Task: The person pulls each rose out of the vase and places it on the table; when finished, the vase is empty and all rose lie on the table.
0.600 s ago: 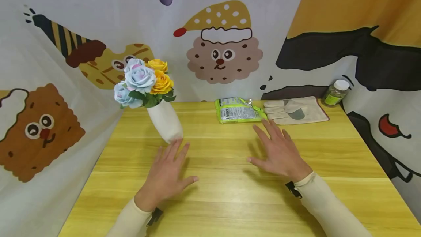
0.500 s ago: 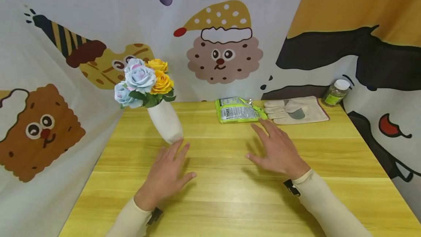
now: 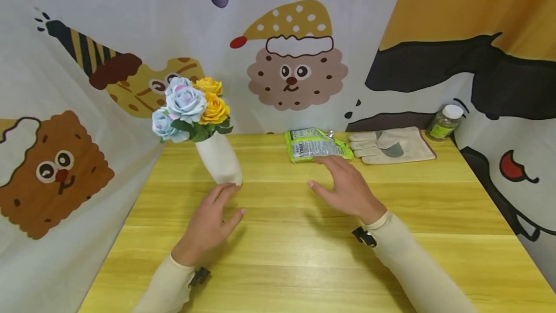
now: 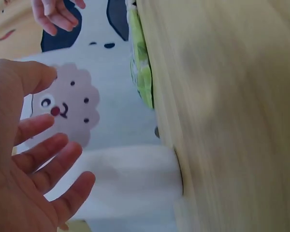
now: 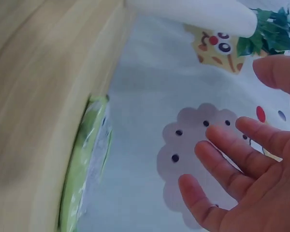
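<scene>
A white vase (image 3: 219, 158) with light blue and yellow roses (image 3: 191, 105) stands at the left of the table. My left hand (image 3: 206, 226) hovers just in front of it, thumb spread and fingers loosely bent. In the left wrist view, a gap shows between that hand's fingers (image 4: 53, 179) and the table, and the vase (image 4: 121, 181) lies beyond them. My right hand (image 3: 349, 190) is raised over the middle of the table, holding nothing, its fingers relaxed. Beyond its fingertips lies a green and grey plastic packet (image 3: 317, 148), partly covered by the fingers.
Right of the packet lies a pale work glove (image 3: 393, 146) with a grey patch. A clear jar (image 3: 445, 122) with a white lid stands at the back right corner. A printed cartoon curtain (image 3: 173, 13) hangs behind the wooden table (image 3: 286, 264).
My right hand has moved left, toward the middle. The left hand has drawn slightly left, and the fingers of both hands are a little more bent. The vase, packet, glove and jar stay put.
</scene>
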Demonstrator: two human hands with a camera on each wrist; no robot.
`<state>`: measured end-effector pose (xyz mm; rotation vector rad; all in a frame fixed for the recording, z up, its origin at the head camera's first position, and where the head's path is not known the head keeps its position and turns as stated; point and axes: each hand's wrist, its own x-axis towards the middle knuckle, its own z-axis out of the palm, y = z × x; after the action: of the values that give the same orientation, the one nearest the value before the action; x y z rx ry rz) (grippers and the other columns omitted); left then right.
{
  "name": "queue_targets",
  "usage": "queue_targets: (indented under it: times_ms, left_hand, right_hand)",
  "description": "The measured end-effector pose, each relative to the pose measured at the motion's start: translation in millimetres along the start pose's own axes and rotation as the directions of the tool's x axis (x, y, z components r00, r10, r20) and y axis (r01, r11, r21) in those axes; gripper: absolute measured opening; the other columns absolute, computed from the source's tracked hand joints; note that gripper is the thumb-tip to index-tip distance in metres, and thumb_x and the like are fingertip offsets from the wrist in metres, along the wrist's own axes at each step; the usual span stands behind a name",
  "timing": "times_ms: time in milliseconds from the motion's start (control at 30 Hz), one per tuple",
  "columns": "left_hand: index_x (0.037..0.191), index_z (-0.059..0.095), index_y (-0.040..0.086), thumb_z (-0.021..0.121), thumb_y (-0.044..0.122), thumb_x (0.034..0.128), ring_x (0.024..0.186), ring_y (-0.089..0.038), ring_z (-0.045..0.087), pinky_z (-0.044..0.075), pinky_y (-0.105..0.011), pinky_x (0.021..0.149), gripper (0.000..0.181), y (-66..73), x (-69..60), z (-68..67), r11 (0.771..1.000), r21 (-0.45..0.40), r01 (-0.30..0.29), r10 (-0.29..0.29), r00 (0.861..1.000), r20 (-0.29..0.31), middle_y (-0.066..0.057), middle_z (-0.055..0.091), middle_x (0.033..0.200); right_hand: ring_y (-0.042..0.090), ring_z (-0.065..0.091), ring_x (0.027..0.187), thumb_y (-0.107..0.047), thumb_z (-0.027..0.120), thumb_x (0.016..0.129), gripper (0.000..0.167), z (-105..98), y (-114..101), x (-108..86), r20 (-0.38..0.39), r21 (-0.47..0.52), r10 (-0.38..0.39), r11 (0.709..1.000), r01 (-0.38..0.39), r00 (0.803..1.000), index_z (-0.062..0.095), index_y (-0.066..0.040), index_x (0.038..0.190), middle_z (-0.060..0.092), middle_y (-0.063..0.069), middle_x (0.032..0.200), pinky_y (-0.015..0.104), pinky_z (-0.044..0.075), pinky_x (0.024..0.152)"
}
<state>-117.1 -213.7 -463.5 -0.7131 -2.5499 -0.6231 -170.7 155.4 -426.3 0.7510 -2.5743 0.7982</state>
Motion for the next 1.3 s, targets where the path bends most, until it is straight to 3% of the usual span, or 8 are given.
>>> queue_targets:
  times_ms: [233,367,567,667,833,1000,1133,1300]
  left_hand:
    - [0.135,0.064,0.006,0.082,0.021,0.0918,0.116,-0.029,0.066,0.057,-0.05,0.093,0.049,-21.1,-2.4,-7.5,0.991,-0.086,0.105,-0.113,0.99,-0.089,-0.011,0.067,0.128]
    - [0.132,0.063,0.0,0.082,0.015,0.0902,0.11,-0.03,0.068,0.058,-0.052,0.086,0.049,-30.4,1.1,-12.2,0.977,-0.14,0.16,-0.183,0.968,-0.171,-0.013,0.07,0.122]
    - [0.134,0.057,-0.001,0.082,0.012,0.0883,0.11,-0.029,0.064,0.057,-0.04,0.088,0.054,-39.6,8.4,-20.1,0.911,-0.258,0.321,-0.378,0.901,-0.213,-0.014,0.065,0.119]
    - [0.137,0.054,-0.002,0.083,0.011,0.0874,0.113,-0.032,0.061,0.056,-0.035,0.09,0.059,-42.1,15.8,-24.6,0.87,-0.33,0.365,-0.448,0.866,-0.224,-0.017,0.06,0.123]
    - [0.141,0.05,-0.002,0.084,0.017,0.0883,0.119,-0.035,0.058,0.055,-0.046,0.096,0.066,-44.7,30.9,-29.3,0.826,-0.399,0.397,-0.513,0.823,-0.243,-0.019,0.054,0.131]
    - [0.147,0.044,0.001,0.085,0.022,0.0893,0.129,-0.034,0.053,0.05,-0.057,0.106,0.074,-49.1,44.3,-32.2,0.771,-0.473,0.426,-0.561,0.806,-0.187,-0.018,0.049,0.139]
    - [0.153,0.038,0.005,0.084,0.022,0.09,0.137,-0.032,0.051,0.047,-0.058,0.113,0.08,-52.9,51.5,-34.6,0.722,-0.543,0.429,-0.574,0.809,-0.124,-0.015,0.048,0.147]
    - [0.158,0.033,0.011,0.085,0.019,0.0899,0.142,-0.029,0.049,0.044,-0.06,0.116,0.086,-55.5,58.5,-36.2,0.68,-0.601,0.42,-0.574,0.815,-0.081,-0.011,0.048,0.151]
  right_hand:
    - [0.027,0.066,0.127,-0.035,0.074,0.097,0.05,10.4,-17.4,18.8,-0.016,0.143,0.015,0.99,-0.013,1.0,0.064,-0.01,0.14,0.071,0.007,0.134,0.048,0.051,0.109]
    - [0.025,0.069,0.12,-0.033,0.074,0.098,0.047,15.2,-28.8,30.7,-0.017,0.206,0.026,0.978,-0.022,1.0,0.064,-0.013,0.139,0.073,0.006,0.128,0.048,0.053,0.107]
    - [0.021,0.07,0.111,-0.029,0.073,0.1,0.037,24.8,-48.1,52.7,-0.028,0.292,-0.02,0.956,0.027,0.999,0.067,-0.013,0.132,0.076,0.006,0.122,0.047,0.057,0.095]
    - [0.021,0.071,0.109,-0.027,0.072,0.1,0.033,29.1,-57.3,64.1,-0.042,0.321,-0.048,0.945,0.059,0.998,0.069,-0.012,0.13,0.076,0.005,0.12,0.045,0.058,0.089]
    - [0.021,0.072,0.103,-0.023,0.071,0.101,0.027,34.9,-69.7,81.1,-0.071,0.373,-0.065,0.924,0.087,0.995,0.071,-0.011,0.125,0.078,0.003,0.113,0.038,0.057,0.084]
    - [0.015,0.07,0.1,-0.022,0.069,0.102,0.024,38.2,-81.1,95.7,-0.068,0.403,-0.059,0.911,0.082,0.996,0.073,-0.011,0.123,0.078,0.001,0.107,0.033,0.057,0.082]
    - [0.013,0.07,0.097,-0.02,0.068,0.102,0.023,40.3,-92.1,108.3,-0.065,0.425,-0.062,0.902,0.083,0.996,0.074,-0.009,0.122,0.078,0.001,0.103,0.033,0.058,0.081]
    - [0.013,0.07,0.092,-0.016,0.067,0.102,0.022,45.1,-105.3,124.4,-0.079,0.467,-0.073,0.879,0.101,0.994,0.074,-0.007,0.121,0.078,0.003,0.101,0.037,0.061,0.078]
